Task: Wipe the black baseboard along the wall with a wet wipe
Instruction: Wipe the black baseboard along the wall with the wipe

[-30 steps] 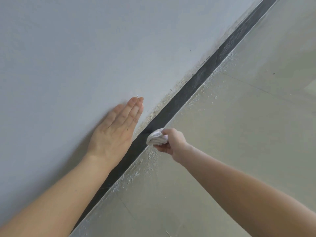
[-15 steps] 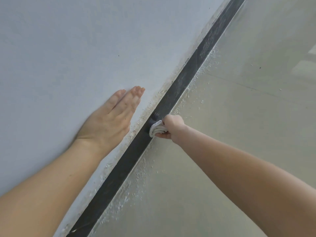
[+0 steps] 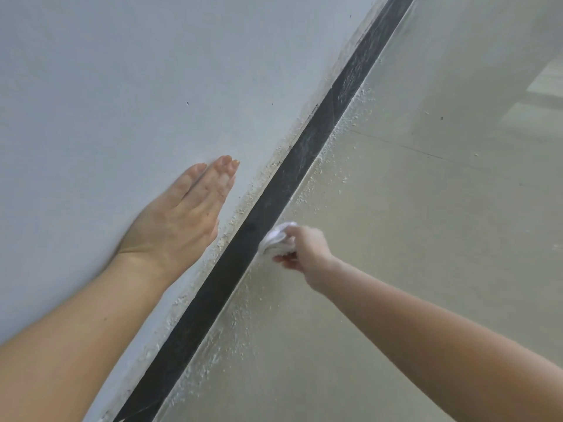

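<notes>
Head view showed the black baseboard [image 3: 275,196] running as a dark diagonal strip where the wall [image 3: 122,86] met the floor [image 3: 426,223], from the lower edge of the picture up to the top right. Pressed against the baseboard's floor-side edge was the wet wipe [image 3: 275,237], bunched into a white wad, with the fingers [image 3: 285,258] of the right hand [image 3: 304,254] curled shut around it. Just above the baseboard, the left hand [image 3: 182,220] lay flat on the wall, fingers straight and spread open, holding nothing. Judging by the strip, the stretch below the wipe looked darker and cleaner, while the stretch beyond it toward the top right was greyed with dust and streaks, so a good part of the work seemed left. Crusty flecks lined both edges of the baseboard, along the wall seam and on the floor beside it. Beyond the baseboard the floor lay bare, leaving the right arm open room to slide onward.
</notes>
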Motion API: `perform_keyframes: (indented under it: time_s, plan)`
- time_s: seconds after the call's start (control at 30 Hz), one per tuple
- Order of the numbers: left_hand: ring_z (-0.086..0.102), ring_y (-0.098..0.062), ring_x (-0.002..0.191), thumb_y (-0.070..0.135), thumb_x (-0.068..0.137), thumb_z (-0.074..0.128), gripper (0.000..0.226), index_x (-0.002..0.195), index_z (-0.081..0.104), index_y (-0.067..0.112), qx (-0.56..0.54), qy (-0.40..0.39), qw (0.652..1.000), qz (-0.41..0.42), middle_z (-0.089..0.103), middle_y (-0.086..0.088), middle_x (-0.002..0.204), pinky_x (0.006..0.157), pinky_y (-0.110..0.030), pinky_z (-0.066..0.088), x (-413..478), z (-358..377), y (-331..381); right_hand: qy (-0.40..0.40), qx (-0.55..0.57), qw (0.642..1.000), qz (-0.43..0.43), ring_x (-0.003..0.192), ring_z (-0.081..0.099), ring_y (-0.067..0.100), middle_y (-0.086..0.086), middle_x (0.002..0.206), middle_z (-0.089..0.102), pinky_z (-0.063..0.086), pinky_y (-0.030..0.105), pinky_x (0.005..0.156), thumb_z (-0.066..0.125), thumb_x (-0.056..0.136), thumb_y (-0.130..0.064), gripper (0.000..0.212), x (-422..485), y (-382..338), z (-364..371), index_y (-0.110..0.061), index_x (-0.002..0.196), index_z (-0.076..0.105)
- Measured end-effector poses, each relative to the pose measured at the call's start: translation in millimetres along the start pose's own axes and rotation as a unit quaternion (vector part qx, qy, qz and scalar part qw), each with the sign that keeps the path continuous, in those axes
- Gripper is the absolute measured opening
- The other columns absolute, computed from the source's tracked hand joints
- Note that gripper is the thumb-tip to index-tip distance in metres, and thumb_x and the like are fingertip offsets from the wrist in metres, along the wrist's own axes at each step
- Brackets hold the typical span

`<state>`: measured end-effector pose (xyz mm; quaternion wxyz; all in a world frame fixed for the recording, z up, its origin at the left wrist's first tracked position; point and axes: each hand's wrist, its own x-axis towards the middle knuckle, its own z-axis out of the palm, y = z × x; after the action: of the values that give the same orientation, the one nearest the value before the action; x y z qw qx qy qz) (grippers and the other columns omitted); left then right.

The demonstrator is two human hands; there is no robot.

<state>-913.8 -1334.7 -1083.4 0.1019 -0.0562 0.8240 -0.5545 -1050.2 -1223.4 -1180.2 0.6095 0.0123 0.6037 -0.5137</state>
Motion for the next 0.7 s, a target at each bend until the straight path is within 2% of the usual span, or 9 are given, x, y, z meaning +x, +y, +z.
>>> perform_keyframes:
  time_s: [0.07,0.1,0.2,0.3,0.37,0.43,0.5,0.6,0.7]
  plan:
    - [0.009,-0.03,0.144,0.024,0.095,0.012,0.061,0.146,0.013,-0.008,0.001,0.009,1.0,0.0,0.008,-0.02,0.156,0.117,-0.044,0.002,0.4,-0.3,-0.2,-0.043,-0.005,0.998,0.05,0.053,0.061,0.023,0.017,0.071,0.064,0.047,0.021,0.043,0.046,0.086,-0.003,0.022,-3.3,7.7,13.4,0.005,0.097,0.063]
    - [0.009,-0.03,0.144,0.025,0.094,0.014,0.061,0.146,0.013,-0.008,0.002,0.013,1.0,-0.001,0.008,-0.02,0.156,0.117,-0.043,0.003,0.8,-0.4,-0.6,-0.069,-0.002,0.995,0.067,0.055,0.062,0.023,0.018,0.075,0.063,0.049,0.022,0.045,0.046,0.088,-0.002,0.021,-3.8,7.3,19.0,0.005,0.101,0.06]
    - [0.012,-0.028,0.144,0.026,0.094,0.016,0.062,0.146,0.014,-0.008,-0.017,0.015,1.0,-0.009,0.012,-0.018,0.156,0.117,-0.042,0.005,2.0,-2.1,-2.1,-0.102,0.029,0.992,0.072,0.061,0.059,0.022,0.017,0.08,0.06,0.054,0.028,0.061,0.043,0.092,0.003,0.013,-2.2,-13.7,28.8,0.003,0.09,0.055]
    - [0.013,-0.027,0.144,0.026,0.095,0.015,0.061,0.146,0.015,-0.008,-0.029,0.015,0.999,-0.013,0.014,-0.017,0.156,0.117,-0.041,0.006,2.9,-3.2,-2.4,-0.072,-0.008,0.996,0.054,0.059,0.053,0.017,0.011,0.071,0.054,0.053,0.03,0.077,0.044,0.091,0.006,0.023,11.7,-45.2,20.7,0.0,0.07,0.05]
    - [0.013,-0.028,0.144,0.026,0.095,0.014,0.061,0.146,0.014,-0.007,-0.024,0.017,0.999,-0.013,0.014,-0.017,0.156,0.117,-0.041,0.006,2.7,-3.2,-1.9,-0.035,-0.001,0.998,0.051,0.052,0.049,0.016,0.013,0.067,0.054,0.051,0.025,0.068,0.042,0.092,0.007,0.022,21.5,-64.0,10.0,0.005,0.074,0.055]
    - [0.014,-0.028,0.144,0.026,0.096,0.013,0.061,0.147,0.014,-0.007,-0.018,0.021,1.0,-0.012,0.015,-0.017,0.155,0.117,-0.041,0.006,2.7,-3.0,-2.2,0.014,0.07,0.997,0.02,0.046,0.051,0.016,0.016,0.069,0.058,0.051,0.018,0.048,0.036,0.092,0.008,0.024,30.0,-76.8,-0.1,0.01,0.094,0.06]
    - [0.014,-0.028,0.144,0.026,0.096,0.012,0.06,0.147,0.015,-0.007,-0.01,0.023,1.0,-0.01,0.015,-0.017,0.155,0.117,-0.041,0.006,2.1,-3.3,-2.3,0.066,0.149,0.986,-0.025,0.042,0.057,0.017,0.019,0.076,0.063,0.053,0.021,0.045,0.035,0.089,0.009,0.033,38.3,-84.1,-9.4,0.011,0.109,0.06]
    - [0.015,-0.029,0.144,0.025,0.095,0.01,0.06,0.147,0.015,-0.007,-0.006,0.019,1.0,-0.01,0.016,-0.018,0.155,0.117,-0.042,0.003,1.0,-3.2,-1.4,0.108,0.149,0.981,-0.061,0.053,0.063,0.019,0.017,0.082,0.072,0.057,0.029,0.06,0.046,0.08,0.0,0.029,34.8,-71.4,-14.4,-0.001,0.09,0.073]
    - [0.017,-0.029,0.143,0.025,0.095,0.013,0.06,0.146,0.018,-0.007,-0.017,0.015,1.0,-0.014,0.018,-0.018,0.154,0.117,-0.042,0.003,1.9,-2.4,-1.4,0.029,0.042,0.998,-0.042,0.059,0.052,0.023,0.02,0.079,0.067,0.046,0.026,0.051,0.059,0.067,-0.014,0.03,5.2,-35.8,-5.9,0.004,0.088,0.071]
